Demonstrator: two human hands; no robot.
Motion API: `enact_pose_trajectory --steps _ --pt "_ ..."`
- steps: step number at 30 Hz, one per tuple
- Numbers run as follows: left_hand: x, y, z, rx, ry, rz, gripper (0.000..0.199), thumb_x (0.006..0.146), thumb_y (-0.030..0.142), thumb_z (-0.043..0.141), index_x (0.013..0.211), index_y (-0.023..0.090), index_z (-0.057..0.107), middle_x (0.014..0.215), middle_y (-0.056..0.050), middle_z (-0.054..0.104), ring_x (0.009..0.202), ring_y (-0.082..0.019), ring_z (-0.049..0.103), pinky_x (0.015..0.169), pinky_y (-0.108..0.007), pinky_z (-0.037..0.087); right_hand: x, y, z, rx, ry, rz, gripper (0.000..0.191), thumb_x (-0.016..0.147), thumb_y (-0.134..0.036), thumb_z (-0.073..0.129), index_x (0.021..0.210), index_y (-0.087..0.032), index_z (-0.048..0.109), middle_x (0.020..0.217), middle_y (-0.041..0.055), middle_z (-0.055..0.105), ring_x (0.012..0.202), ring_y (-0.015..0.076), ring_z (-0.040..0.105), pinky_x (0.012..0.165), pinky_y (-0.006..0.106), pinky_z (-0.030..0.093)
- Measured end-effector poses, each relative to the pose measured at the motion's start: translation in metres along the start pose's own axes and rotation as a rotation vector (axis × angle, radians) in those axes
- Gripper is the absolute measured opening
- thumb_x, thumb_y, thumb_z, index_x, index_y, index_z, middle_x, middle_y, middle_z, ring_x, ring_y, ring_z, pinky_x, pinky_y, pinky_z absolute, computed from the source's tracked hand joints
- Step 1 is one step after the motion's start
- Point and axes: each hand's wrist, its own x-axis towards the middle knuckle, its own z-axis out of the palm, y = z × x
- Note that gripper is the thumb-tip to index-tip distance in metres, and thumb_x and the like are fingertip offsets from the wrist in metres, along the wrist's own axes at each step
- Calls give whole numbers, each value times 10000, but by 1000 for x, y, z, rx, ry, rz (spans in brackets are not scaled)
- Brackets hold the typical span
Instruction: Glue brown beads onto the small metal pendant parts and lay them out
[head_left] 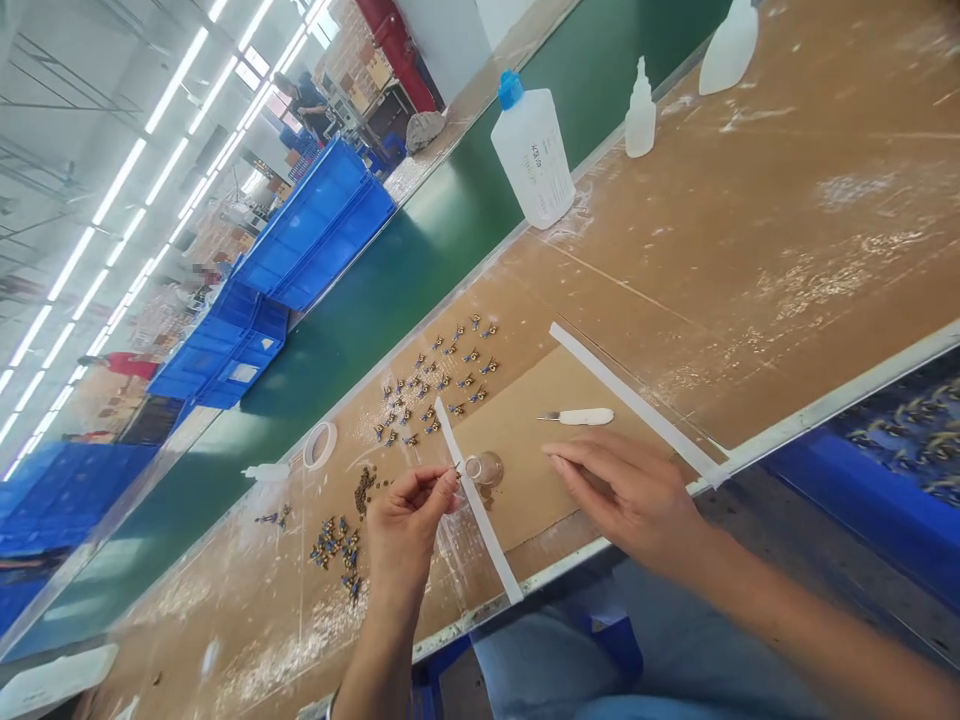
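My left hand (412, 505) is closed in a pinch, with a tiny dark part (457, 467) just showing at the fingertips. Beside those fingertips, a small clear cup (489, 468) stands on a cardboard sheet (525, 420). My right hand (630, 485) hovers over the right of the sheet, thumb and fingers drawn together; whatever they hold, if anything, is too small to name. Beyond it lies a white-handled tool (586, 416) with a thin metal tip. Rows of small blue and gold parts (442, 380) spread past the sheet. A pile of tiny brown pieces (364, 490) lies left of my left hand.
White tape strips (630, 395) border the cardboard. A tape roll (320, 446) and a small bottle (266, 472) lie at left. A blue-capped bottle (532, 155) and a dropper bottle (640, 115) stand behind. Blue crates (311, 225) line the green belt's far side (405, 270).
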Motion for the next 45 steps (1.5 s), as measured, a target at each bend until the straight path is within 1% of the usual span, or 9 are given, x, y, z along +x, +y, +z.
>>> enact_pose_trajectory --steps 7,15,19,25,28,32,36,41,45 --pt "-2 8 3 170 9 48 161 693 348 749 710 188 741 540 25 659 507 -108 607 508 -188 507 -3 2 1 31 2 13 240 876 -66 573 1079 -191 596 874 17 677 813 119 634 796 268 539" --pt "-1 4 3 315 5 89 181 732 380 718 740 201 745 620 11 694 541 -119 614 539 -209 482 0 0 -1 36 14 13 223 885 -86 556 1075 -193 608 878 16 681 830 119 651 814 252 544" --pt "-1 6 3 355 12 105 179 736 383 721 731 206 749 586 14 672 521 -124 598 508 -212 455 1 0 -2 26 7 14 220 895 -84 546 1076 -195 603 886 18 683 838 113 649 815 250 549" --pt "-16 9 -14 318 126 88 152 713 364 750 734 213 754 612 9 689 545 -132 616 527 -213 494 0 1 -3 21 15 7 243 889 -74 557 1087 -209 598 898 15 692 833 116 656 806 260 554" --pt "-30 -5 -29 247 183 21 184 690 378 782 733 202 752 610 3 692 562 -136 631 557 -218 532 -1 0 -4 -1 5 10 252 878 -66 571 1077 -217 602 898 5 698 822 114 660 798 254 552" --pt "-47 -41 -47 176 269 -79 268 662 426 809 744 178 748 662 -24 723 614 -160 666 606 -253 566 -1 -1 -5 -42 -12 -14 240 868 -71 595 1060 -213 617 905 2 710 826 121 674 823 255 546" --pt "-58 -70 -56 153 273 -156 293 667 436 809 758 165 745 676 -35 733 640 -169 681 640 -266 566 -3 -1 -5 -69 -17 -9 235 884 -109 591 1070 -247 626 928 -9 717 828 124 688 836 254 557" --pt "-60 -73 -52 118 263 -167 282 662 429 807 739 165 746 654 -30 724 623 -162 668 624 -265 559 -5 1 -4 -122 -36 6 200 900 -153 588 1064 -257 638 939 -6 725 845 140 697 825 260 566" --pt "-57 -69 -47 79 269 -155 286 637 427 815 712 161 742 621 -29 711 586 -157 654 585 -266 557 -5 0 -5 -164 -48 -23 181 897 -133 598 1039 -235 646 928 2 729 843 119 696 839 214 547"
